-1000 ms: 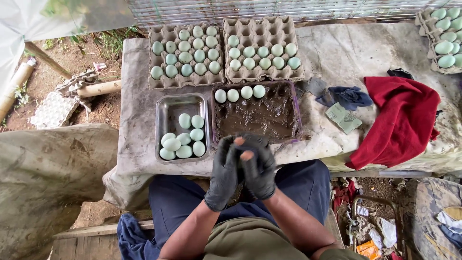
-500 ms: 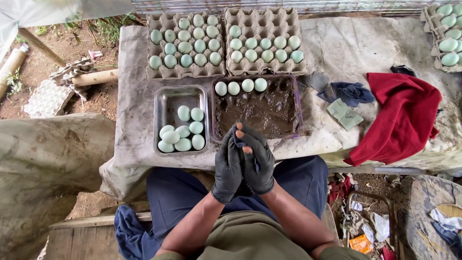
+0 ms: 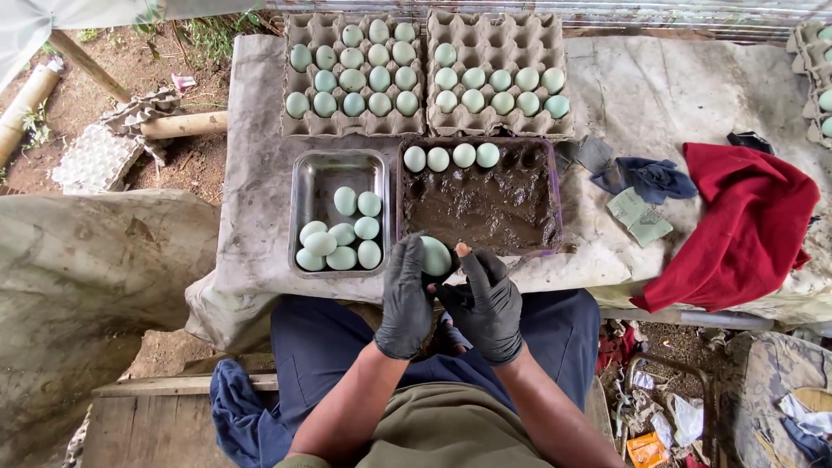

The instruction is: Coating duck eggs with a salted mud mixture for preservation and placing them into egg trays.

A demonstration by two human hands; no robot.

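Note:
Both my hands wear black gloves and meet just below the table's front edge. My left hand (image 3: 406, 299) and my right hand (image 3: 485, 303) together hold one pale green egg (image 3: 435, 256) between the fingertips. Right above them lies a tray of dark mud (image 3: 485, 199) with several pale eggs (image 3: 451, 157) in a row along its far side. Left of it, a metal tray (image 3: 305, 182) holds several more green eggs (image 3: 340, 234).
Two cardboard egg cartons (image 3: 351, 123) (image 3: 498, 123) with several green eggs stand at the back of the cloth-covered table (image 3: 260, 208). A red cloth (image 3: 745, 234) and a dark blue rag (image 3: 650, 178) lie to the right. Another carton (image 3: 815, 78) shows at the far right edge.
My hands were closed together hiding what they held. Now the fingers have parted and lifted a little toward the mud tray, and a pale green egg shows between them.

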